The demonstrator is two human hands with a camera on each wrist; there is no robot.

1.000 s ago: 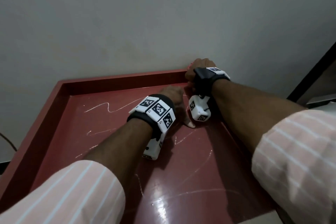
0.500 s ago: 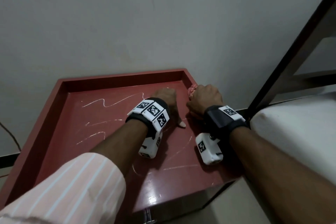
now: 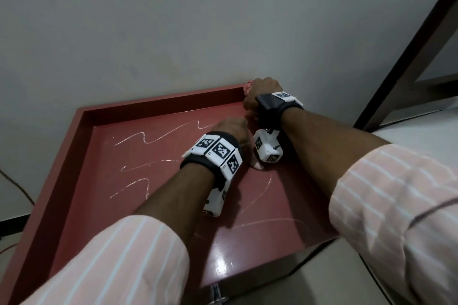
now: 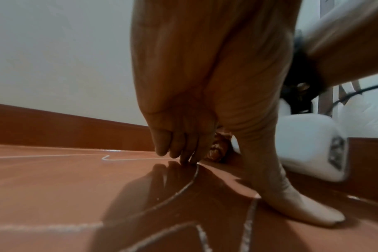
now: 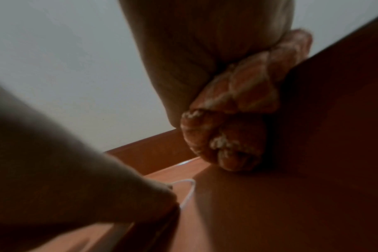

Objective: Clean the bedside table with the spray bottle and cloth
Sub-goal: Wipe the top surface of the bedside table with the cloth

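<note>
The red bedside table (image 3: 124, 181) has a raised rim and white wavy streaks across its top. My right hand (image 3: 262, 91) grips a bunched orange-pink cloth (image 3: 248, 86) and presses it into the far right corner against the rim. In the right wrist view the cloth (image 5: 237, 119) bulges out below the right hand (image 5: 194, 51) onto the table top. My left hand (image 3: 234, 127) stands just left of it and holds nothing. Its fingertips (image 4: 179, 151) and thumb (image 4: 296, 209) rest on the surface. No spray bottle is in view.
A grey wall (image 3: 173, 32) rises straight behind the table. A dark wooden frame (image 3: 409, 57) and a white mattress edge (image 3: 421, 129) lie to the right. A thin cable (image 3: 14, 186) hangs at the left. The table's near edge (image 3: 260, 272) drops to the floor.
My right hand pulled the cloth back towards me half a second ago and has now pushed it into the far right corner again. The left hand has stayed planted on the table.
</note>
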